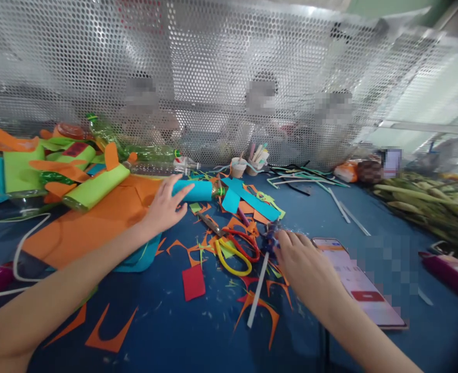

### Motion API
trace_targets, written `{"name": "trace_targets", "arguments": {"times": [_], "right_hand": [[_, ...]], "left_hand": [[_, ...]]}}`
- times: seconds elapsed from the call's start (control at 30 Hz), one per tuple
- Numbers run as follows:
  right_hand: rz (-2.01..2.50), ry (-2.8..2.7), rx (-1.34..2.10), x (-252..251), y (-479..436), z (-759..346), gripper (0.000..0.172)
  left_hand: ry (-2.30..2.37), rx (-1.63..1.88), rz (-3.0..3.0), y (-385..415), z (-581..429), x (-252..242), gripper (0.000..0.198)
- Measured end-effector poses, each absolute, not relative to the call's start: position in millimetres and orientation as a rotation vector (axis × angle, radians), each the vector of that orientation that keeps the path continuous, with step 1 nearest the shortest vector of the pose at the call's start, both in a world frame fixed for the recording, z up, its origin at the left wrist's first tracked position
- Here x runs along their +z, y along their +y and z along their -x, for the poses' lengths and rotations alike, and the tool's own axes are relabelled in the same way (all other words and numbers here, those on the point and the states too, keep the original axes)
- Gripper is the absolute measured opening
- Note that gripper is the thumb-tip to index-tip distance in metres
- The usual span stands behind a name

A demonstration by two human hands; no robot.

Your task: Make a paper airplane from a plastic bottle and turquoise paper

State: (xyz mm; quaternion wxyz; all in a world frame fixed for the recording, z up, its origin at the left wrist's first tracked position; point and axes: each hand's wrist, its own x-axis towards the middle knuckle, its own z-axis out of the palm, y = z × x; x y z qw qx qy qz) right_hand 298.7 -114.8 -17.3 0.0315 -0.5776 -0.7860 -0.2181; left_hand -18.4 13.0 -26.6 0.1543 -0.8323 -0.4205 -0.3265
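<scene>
My left hand (165, 206) reaches forward with its fingers stretched out, fingertips touching a plastic bottle wrapped in blue paper (197, 190) that lies on its side. My right hand (305, 264) rests palm down on the blue table (197, 331), its fingertips curled on a small dark object (271, 239) that I cannot make out. Two pairs of scissors, one red-handled (248, 243) and one yellow-handled (234, 258), lie between my hands. A white stick (257, 290) lies just left of my right hand.
A phone (363, 290) lies right of my right hand. Orange sheets (97, 217), green-wrapped bottles (92, 189) and paper scraps crowd the left. Cups of sticks (248, 163) stand by a perforated metal screen (229, 77). Green stalks (426, 199) lie far right. People sit behind the screen.
</scene>
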Motion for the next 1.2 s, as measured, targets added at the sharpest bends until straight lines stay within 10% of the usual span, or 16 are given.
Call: {"name": "trace_targets", "arguments": {"times": [0.27,0.73,0.97,1.2], "right_hand": [[1.462,-2.619,-0.31,-13.0,-43.8,-251.0,0.037],[1.473,-2.249,-0.214,2.2,-12.8,-270.3,0.037],[1.517,-2.037,-0.207,18.5,-33.1,-287.3,0.034],[1.252,-1.947,-0.489,26.2,-55.2,-269.7,0.029]], "left_hand": [[-0.936,-0.73,2.937,-30.8,-18.4,-32.2,0.023],[-0.86,-0.592,3.149,-36.8,-49.9,-41.2,0.042],[-0.95,-0.395,3.236,-14.0,-62.2,-44.9,0.092],[-1.052,-0.566,3.166,5.7,-90.0,-49.5,0.088]]}}
